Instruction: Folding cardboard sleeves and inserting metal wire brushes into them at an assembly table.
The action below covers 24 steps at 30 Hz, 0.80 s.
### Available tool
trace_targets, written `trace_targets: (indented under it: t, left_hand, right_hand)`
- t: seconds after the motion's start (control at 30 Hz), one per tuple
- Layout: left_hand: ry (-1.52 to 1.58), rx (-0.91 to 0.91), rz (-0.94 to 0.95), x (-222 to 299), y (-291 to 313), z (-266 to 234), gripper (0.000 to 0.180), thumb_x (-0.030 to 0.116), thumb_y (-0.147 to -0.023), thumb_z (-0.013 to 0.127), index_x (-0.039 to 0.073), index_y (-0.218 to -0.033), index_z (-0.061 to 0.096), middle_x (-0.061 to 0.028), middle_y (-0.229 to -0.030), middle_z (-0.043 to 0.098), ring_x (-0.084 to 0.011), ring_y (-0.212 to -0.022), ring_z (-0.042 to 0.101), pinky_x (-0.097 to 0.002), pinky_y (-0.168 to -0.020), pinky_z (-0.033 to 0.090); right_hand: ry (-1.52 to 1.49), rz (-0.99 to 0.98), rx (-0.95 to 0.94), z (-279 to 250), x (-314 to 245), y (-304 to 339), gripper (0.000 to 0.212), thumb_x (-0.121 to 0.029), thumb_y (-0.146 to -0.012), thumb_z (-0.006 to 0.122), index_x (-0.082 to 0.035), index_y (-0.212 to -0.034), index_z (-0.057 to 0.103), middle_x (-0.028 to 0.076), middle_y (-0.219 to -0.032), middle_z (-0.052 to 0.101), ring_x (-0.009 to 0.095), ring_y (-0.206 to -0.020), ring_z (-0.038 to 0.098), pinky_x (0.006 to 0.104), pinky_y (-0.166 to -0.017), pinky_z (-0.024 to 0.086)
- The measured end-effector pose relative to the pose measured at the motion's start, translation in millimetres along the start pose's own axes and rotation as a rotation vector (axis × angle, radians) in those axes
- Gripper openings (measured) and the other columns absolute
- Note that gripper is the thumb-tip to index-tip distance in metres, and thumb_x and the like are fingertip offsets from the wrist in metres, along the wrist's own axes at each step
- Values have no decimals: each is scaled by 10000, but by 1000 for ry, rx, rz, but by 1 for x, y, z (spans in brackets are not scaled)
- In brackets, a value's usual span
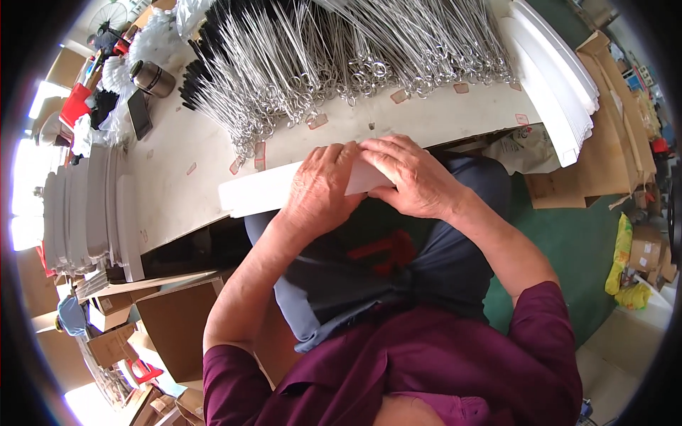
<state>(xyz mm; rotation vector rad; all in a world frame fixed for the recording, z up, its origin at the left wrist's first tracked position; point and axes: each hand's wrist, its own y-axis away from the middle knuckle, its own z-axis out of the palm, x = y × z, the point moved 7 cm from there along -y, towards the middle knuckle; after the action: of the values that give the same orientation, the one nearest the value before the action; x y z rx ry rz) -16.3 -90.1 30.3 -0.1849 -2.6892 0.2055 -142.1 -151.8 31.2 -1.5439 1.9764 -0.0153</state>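
A long, narrow white paper box [259, 190] lies across the near edge of the table, above my lap. My left hand [323, 181] is closed over its middle, fingers bent on top. Around its right end my right hand [408, 174] is wrapped, with the thumb below and the fingers above. The fingertips of the two hands almost meet. My palms hide much of the box, so I cannot tell whether its right end is folded in. Beyond it lies a big heap of thin wire-handled brushes [298, 64], loop ends toward me and some black heads showing.
Flat white cartons [550, 85] are stacked at the table's right, beside a brown cardboard box [618, 135]. Finished-looking white boxes [89, 206] stand in a row at the left. A metal flask [152, 78] and a phone [139, 113] lie on the white table [181, 149].
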Motion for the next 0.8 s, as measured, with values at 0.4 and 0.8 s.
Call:
trace_targets:
  t: [0.4, 0.8]
  left_hand:
    - [-150, 132, -76, -10, 3, -3, 793, 147, -686, 881, 3, -1384, 534, -184, -1207, 601, -389, -1121, 593, -487, -971, 486]
    - [-212, 174, -30, -13, 10, 3, 832, 149, -673, 885, -1, -1400, 511, -194, -1175, 598, -394, -1063, 600, -489, -923, 499]
  right_hand:
    - [131, 340, 337, -9, 18, 28, 432, -162, -846, 771, 27, -1208, 631, 180, -1095, 639, 376, -1022, 641, 455, -867, 549]
    - [-255, 567, 355, 8, 35, 26, 456, -255, -860, 818, 50, -1154, 649, 194, -1019, 689, 263, -759, 677, 394, -757, 566]
